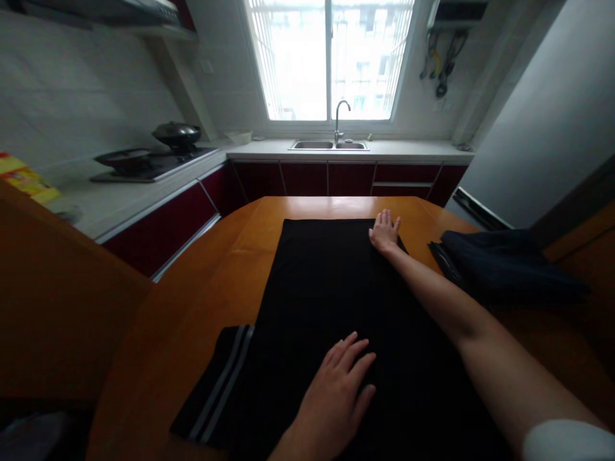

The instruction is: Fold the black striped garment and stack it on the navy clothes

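right hand [385,234] rests at far right of black cloth [321,282], left hand [335,392] nearer, both grips wide and empty; dragging either could wrinkle it.

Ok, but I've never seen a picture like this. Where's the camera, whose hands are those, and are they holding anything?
There's no robot here, just a person with two bare hands. The camera is worn on their head, looking forward and down, so you see about what they'd see.

On the wooden table lies a big black cloth. A black striped piece, perhaps a sleeve, sticks out on the left. Some dark blue cloth sits on the right.

The right hand lies flat at the cloth's far right corner. The left hand is open over the nearer part; I can't tell if it's touching. Neither hand grips anything.
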A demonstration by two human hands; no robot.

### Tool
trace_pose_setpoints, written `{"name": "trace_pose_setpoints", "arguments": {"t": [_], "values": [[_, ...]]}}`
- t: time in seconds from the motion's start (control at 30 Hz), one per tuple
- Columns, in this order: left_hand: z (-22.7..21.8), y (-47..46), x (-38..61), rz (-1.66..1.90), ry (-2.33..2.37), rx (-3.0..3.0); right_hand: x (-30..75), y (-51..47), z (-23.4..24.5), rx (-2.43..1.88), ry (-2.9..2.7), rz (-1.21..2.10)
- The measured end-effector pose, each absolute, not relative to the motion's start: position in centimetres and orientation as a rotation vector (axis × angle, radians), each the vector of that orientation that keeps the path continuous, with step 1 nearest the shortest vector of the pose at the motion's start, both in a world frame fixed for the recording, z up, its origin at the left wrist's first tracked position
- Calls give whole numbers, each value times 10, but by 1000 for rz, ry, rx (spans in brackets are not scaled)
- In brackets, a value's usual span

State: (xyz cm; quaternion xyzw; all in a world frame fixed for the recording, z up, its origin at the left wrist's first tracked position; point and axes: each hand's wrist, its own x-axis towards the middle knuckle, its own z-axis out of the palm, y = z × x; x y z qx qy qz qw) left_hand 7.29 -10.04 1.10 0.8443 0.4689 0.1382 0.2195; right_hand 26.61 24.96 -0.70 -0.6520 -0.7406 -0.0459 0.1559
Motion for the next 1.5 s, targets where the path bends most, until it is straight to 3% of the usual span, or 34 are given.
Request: {"name": "trace_pose_setpoints", "arguments": {"t": [0.23,0.57,0.7,0.87,1.27,1.5], "values": [[11,-100,73,370,1299,2332,207,205,-34,-1490,-2476,220],[13,-102,73,416,1310,2313,310,253,4,-1989,-2062,110],[12,-103,73,447,1309,2335,264,203,1,-1891,-2113,66],[8,-102,73,494,1313,2354,229,108,-21,-1460,-2459,281],[6,-98,70,501,1247,2410,384,11,-19,-1651,-2372,-131],[3,-96,70,492,1220,2463,446,-71,-32,-2022,-1765,-75]]}}
